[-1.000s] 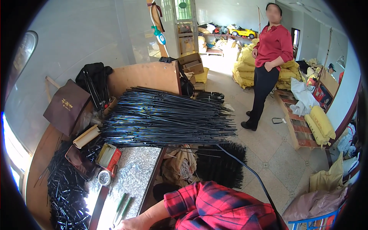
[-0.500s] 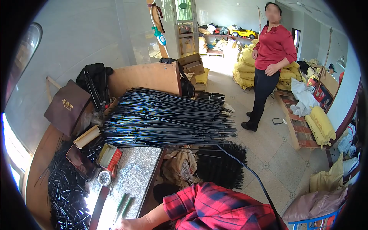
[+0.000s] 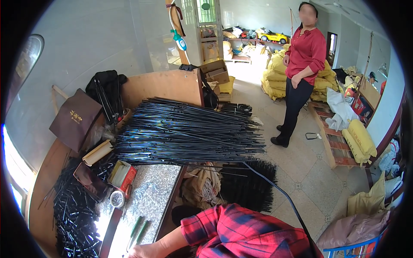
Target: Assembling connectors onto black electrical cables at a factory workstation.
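Observation:
At the bottom edge, my right hand (image 3: 144,251) rests low over the bright granite tabletop. Its fingers are cut off by the frame and washed out by glare, so their grip is hidden. A red and navy plaid sleeve (image 3: 202,225) covers the arm above it. Just beyond the hand lies a hand tool with two green handles (image 3: 138,230). Nearby, a dark flat strip (image 3: 111,232) runs toward a small round tub of tiny metal pieces (image 3: 116,199). My left hand is out of view.
A wide stack of thin black rods (image 3: 193,133) spans the table's far side. Small black parts (image 3: 77,219) are heaped left, beside a phone (image 3: 90,180) and a red open box (image 3: 122,175). A person in red (image 3: 307,51) stands beyond, near yellow sacks (image 3: 275,73).
My right forearm and sleeve have shifted slightly to the left. The standing person has lowered a hand and turned a little. Things on the table stay where they were.

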`<state>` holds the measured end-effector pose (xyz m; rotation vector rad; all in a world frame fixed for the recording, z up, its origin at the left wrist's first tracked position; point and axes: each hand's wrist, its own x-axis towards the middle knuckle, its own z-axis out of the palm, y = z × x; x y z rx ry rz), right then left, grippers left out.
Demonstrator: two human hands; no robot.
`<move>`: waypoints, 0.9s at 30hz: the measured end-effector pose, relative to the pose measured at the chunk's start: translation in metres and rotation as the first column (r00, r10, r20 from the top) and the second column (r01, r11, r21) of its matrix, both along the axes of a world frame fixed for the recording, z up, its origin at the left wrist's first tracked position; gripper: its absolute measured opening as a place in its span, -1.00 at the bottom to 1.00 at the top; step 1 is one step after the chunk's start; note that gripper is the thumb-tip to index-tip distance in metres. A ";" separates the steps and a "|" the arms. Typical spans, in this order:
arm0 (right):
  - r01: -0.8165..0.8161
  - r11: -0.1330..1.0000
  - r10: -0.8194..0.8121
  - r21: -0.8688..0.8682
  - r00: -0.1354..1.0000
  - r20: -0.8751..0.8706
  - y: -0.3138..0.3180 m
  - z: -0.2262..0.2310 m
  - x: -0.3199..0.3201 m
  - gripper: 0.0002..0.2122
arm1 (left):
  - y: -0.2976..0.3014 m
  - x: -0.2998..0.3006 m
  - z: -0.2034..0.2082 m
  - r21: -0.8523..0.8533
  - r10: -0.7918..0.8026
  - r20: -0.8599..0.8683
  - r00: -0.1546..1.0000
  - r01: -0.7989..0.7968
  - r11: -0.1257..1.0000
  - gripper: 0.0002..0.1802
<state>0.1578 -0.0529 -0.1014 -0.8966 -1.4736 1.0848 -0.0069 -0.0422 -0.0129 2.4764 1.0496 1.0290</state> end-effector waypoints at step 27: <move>-0.009 1.000 0.010 -0.011 0.996 0.093 -0.005 0.004 0.006 -0.79 | 0.011 -0.011 0.000 -0.198 -0.153 0.045 0.987 0.159 0.967 -0.73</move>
